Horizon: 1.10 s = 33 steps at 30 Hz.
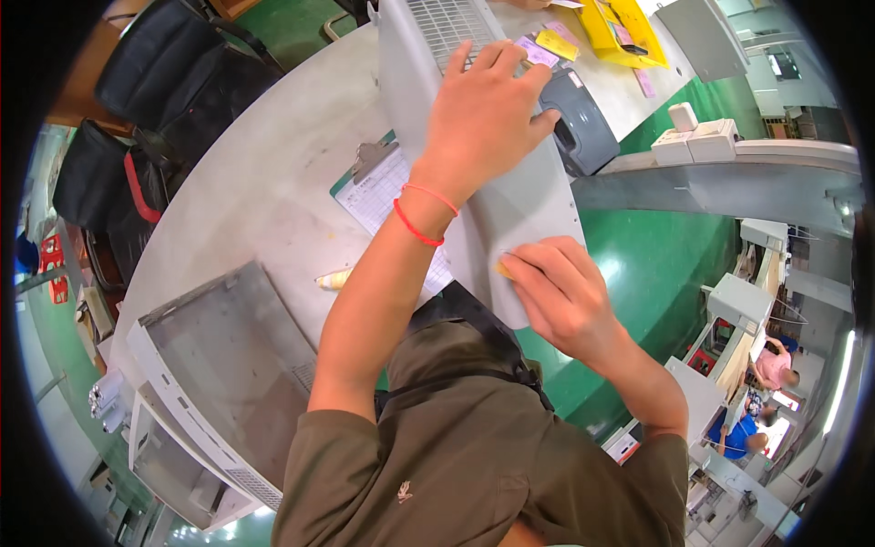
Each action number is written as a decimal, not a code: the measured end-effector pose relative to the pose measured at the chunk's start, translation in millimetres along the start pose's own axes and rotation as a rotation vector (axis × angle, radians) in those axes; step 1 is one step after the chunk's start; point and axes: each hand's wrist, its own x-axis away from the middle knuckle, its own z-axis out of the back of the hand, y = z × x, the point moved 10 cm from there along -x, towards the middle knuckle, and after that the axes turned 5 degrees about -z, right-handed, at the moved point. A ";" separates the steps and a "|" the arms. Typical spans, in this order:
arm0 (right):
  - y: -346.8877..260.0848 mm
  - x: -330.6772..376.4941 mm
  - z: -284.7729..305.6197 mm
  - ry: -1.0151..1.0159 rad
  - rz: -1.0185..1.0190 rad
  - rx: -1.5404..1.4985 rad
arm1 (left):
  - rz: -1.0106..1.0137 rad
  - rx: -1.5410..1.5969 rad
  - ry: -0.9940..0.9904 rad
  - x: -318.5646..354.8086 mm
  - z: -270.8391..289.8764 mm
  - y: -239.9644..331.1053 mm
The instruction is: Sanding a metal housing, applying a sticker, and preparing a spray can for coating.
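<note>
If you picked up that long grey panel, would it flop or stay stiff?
The grey panel probably stays stiff: it looks like moulded plastic and spans flat under the left hand. It seems light for its size, being thin. Its smooth face may be slippery where the right hand rubs.

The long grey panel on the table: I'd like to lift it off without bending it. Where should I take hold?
Probably by its two long edges, from the near end. The grey panel lies flat on the table, its near end overhanging. The left hand presses its middle; the right hand pinches a small yellow piece there.
</note>
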 end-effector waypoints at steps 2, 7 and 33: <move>0.4 3.2 -0.7 0.002 0.006 0.003 | 0.002 0.004 -0.013 -0.3 0.7 -0.9; 1.9 8.3 0.7 0.009 -0.005 0.008 | 0.005 -0.006 -0.010 -1.0 -0.6 1.5; -1.3 -0.1 -2.2 -0.004 0.004 0.023 | 0.008 0.008 -0.022 0.6 -0.5 -1.1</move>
